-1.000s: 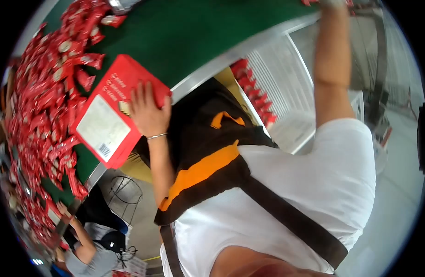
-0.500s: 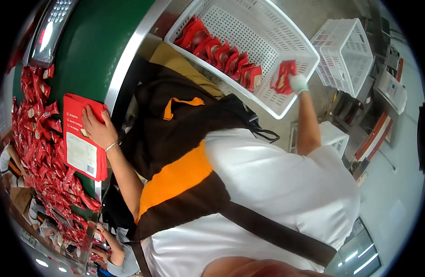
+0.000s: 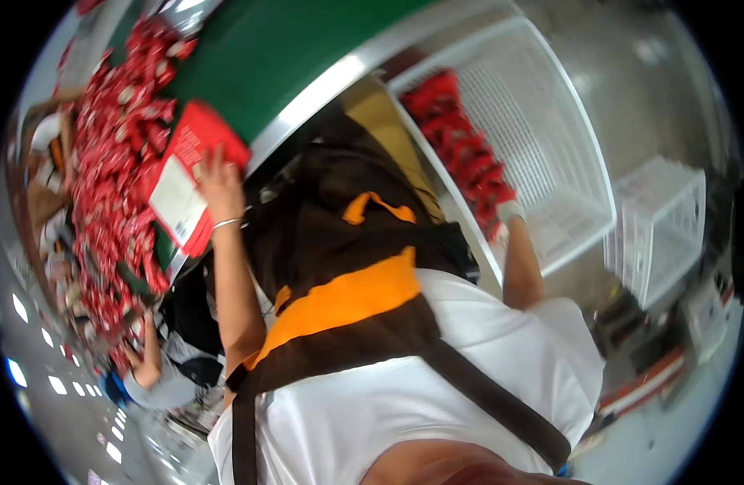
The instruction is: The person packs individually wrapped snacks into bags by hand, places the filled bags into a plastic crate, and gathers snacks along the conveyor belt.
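My left hand (image 3: 220, 182), bare and with a bracelet at the wrist, lies with spread fingers on a stack of flat red pouches (image 3: 198, 133) bearing a white label. The stack sits at the edge of the green work surface. My right hand (image 3: 511, 213), in a white glove, is down inside a white plastic crate (image 3: 570, 105). It grips a red packet (image 3: 495, 196) at the near end of a row of red packets (image 3: 453, 129) along the crate's left wall. Motion blur partly smears its fingertips.
A big heap of red packets (image 3: 117, 153) covers the left of the green work surface (image 3: 283, 56), which has a metal edge (image 3: 332, 81). Another white crate (image 3: 663, 226) stands on the floor at right. A co-worker in a grey top (image 3: 166, 384) is at lower left.
My right hand has brought the red packet from the crate's right end to the row along its left wall. My left hand stays on the pouch stack. The camera view has turned.
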The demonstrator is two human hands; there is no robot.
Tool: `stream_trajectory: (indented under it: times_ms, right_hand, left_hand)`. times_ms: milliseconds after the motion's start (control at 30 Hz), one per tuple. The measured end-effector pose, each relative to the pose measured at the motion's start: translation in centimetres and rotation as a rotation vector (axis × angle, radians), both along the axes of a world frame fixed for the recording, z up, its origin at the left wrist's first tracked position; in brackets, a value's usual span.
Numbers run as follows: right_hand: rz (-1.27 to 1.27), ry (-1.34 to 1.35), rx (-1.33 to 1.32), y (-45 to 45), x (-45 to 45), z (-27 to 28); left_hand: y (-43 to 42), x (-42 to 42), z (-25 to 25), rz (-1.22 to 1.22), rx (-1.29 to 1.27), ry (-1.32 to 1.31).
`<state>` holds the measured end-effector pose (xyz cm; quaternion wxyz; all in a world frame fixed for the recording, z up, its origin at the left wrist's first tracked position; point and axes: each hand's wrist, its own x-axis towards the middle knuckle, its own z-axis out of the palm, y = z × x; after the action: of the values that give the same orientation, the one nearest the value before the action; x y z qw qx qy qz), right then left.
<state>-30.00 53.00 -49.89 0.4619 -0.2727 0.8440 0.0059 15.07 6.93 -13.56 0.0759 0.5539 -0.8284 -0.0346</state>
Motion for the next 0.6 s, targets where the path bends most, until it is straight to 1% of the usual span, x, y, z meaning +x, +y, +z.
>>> stream_trajectory:
  times_ms: [33,67,100,133,167,233,300,333,367,400,433,467,500,533,600]
  right_hand:
    - [0.19,0.079,-0.12,-0.8,-1.6,2.5]
    - [-0.042,0.08,-0.067,-4.3,-2.6,6.0]
    - [-0.201,0.063,-0.3,-7.8,-2.3,12.6]
    - [-0.207,0.061,-0.397,-11.8,-2.2,18.2]
    - [-0.216,0.061,-0.491,-15.4,-2.0,22.8]
    - [-0.307,-0.075,-0.753,-21.8,-2.0,28.2]
    - [-0.38,-0.282,-1.066,-28.8,1.6,36.4]
    - [-0.305,-0.337,-1.151,-32.1,3.4,39.1]
    - [-0.227,-0.379,-1.23,-35.4,4.8,41.0]
    - [-0.151,-0.436,-1.245,-38.8,6.2,41.9]
    - [0.103,-0.172,-1.298,-42.5,7.2,42.3]
    - [0.171,-0.173,-1.268,-45.4,8.9,43.4]
    - [0.244,-0.202,-1.264,-48.5,10.4,43.4]
    - [0.329,-0.191,-1.218,-51.1,12.2,43.7]
    - [0.509,-0.217,-1.255,-55.5,16.7,43.8]
  left_hand:
    - [0.5,-0.2,-0.3,0.036,0.004,0.033]
    - [0.8,-0.4,-0.6,0.072,0.01,0.071]
    - [1.3,-1.0,-0.2,0.111,0.007,0.019]
    - [1.6,-1.5,0.1,0.146,0.012,-0.031]
    - [1.5,-1.6,0.1,0.142,0.006,-0.027]
    - [1.8,-2.0,0.5,0.138,0.008,-0.025]
    - [2.3,-2.2,0.9,0.14,-0.007,-0.018]
    - [2.3,-2.5,1.0,0.127,-0.007,-0.006]
    - [2.5,-3.1,1.9,0.145,0.013,0.012]
    - [2.8,-3.2,1.9,0.153,0.005,0.043]
    - [2.7,-3.2,2.0,0.156,0.011,0.047]
    - [2.6,-3.1,2.2,0.158,0.017,0.047]
    - [2.5,-3.1,2.7,0.181,0.066,0.048]
    - [2.5,-3.1,2.9,0.194,0.053,0.056]
    - [2.1,-2.9,3.5,0.216,0.064,0.099]
